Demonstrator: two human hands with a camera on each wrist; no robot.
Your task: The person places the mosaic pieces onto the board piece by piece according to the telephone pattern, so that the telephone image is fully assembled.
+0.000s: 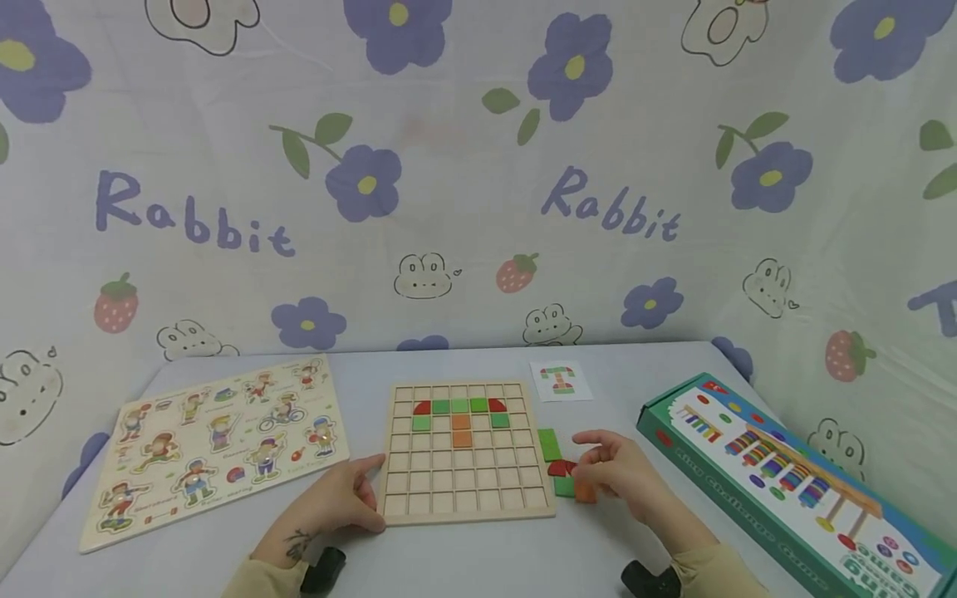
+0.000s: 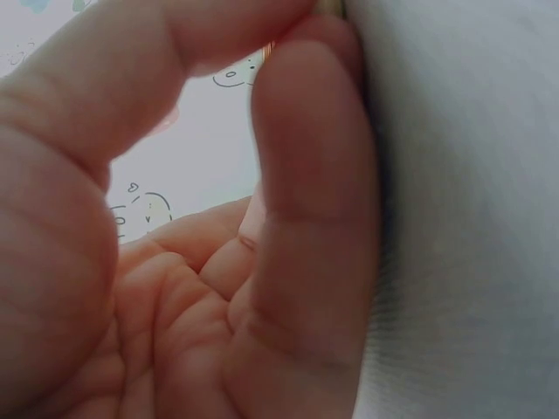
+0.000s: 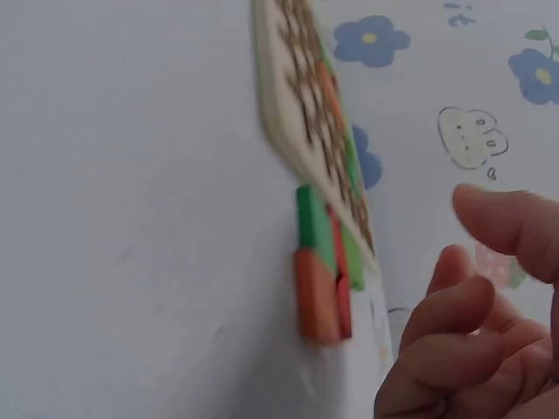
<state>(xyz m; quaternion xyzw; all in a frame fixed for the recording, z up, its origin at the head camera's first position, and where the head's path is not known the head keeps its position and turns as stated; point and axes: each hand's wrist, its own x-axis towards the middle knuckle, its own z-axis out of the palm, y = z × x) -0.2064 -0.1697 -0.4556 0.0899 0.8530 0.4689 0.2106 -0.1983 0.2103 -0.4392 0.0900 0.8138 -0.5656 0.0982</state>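
Though half-open, R fingers [image 3: 445, 358] nr blks [image 3: 318, 297]

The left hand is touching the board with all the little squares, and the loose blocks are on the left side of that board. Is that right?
Not quite: the loose blocks lie off the board's right side, as the head view shows. The left hand is indeed touching the board with little squares.
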